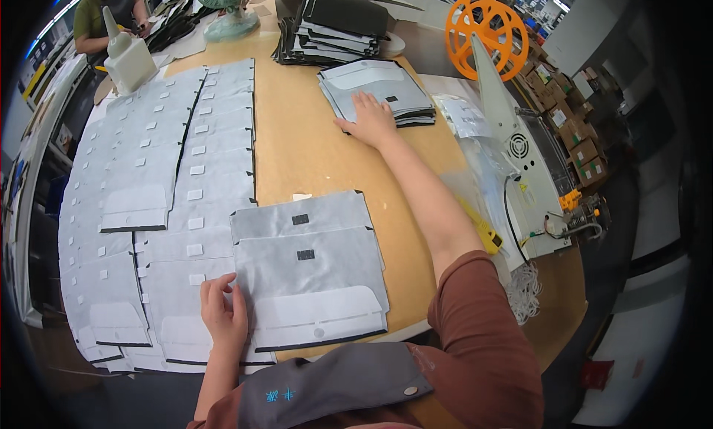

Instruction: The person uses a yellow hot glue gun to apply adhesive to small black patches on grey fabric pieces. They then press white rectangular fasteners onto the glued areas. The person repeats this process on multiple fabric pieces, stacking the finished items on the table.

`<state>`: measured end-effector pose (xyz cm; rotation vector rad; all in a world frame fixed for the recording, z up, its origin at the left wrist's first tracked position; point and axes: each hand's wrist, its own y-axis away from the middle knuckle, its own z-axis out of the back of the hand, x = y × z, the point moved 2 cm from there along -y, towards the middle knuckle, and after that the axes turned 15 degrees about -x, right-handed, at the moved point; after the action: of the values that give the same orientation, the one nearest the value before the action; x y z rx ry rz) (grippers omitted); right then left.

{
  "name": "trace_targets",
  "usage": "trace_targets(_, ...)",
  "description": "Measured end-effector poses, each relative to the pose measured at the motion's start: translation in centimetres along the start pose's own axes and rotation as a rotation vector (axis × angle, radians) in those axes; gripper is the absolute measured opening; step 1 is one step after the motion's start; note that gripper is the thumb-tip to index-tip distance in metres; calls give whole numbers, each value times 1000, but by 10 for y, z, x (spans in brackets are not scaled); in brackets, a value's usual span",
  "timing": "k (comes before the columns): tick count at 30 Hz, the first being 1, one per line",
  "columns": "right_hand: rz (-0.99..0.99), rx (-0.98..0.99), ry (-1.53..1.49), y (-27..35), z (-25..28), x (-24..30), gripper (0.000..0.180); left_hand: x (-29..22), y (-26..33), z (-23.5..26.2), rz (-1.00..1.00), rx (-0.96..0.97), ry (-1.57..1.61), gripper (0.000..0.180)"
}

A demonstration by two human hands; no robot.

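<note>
My right hand lies with fingers spread on a stack of grey fabric panels at the far right of the table. The top panel has a light flap and a small black patch; the thumb reaches the stack's left edge. My left hand, loosely curled with thumb and fingers apart, hovers over or rests on the left edge of two overlapping grey panels with black patches. To its left, rows of overlapping grey panels with small white patches cover the table. Nothing shows in either hand.
A white squeeze bottle, a green fan and a dark stack of panels stand at the back. On the right is a machine with an orange reel, near a yellow cutter. Another person works far left.
</note>
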<state>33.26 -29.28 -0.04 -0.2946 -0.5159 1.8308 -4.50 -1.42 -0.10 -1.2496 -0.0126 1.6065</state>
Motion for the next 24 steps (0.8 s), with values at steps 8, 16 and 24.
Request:
trace_targets(8, -46, 52, -59, 2, -12, -9, 81, -2, -1, -2, 28, 37, 33, 18)
trace_targets(16, 3, 36, -43, 4, -11, -10, 71, -3, -2, -1, 18, 35, 26, 16)
trace_targets(24, 58, -233, -136, 1, -6, -12, 33, 1, -2, -4, -19, 10, 75, 15)
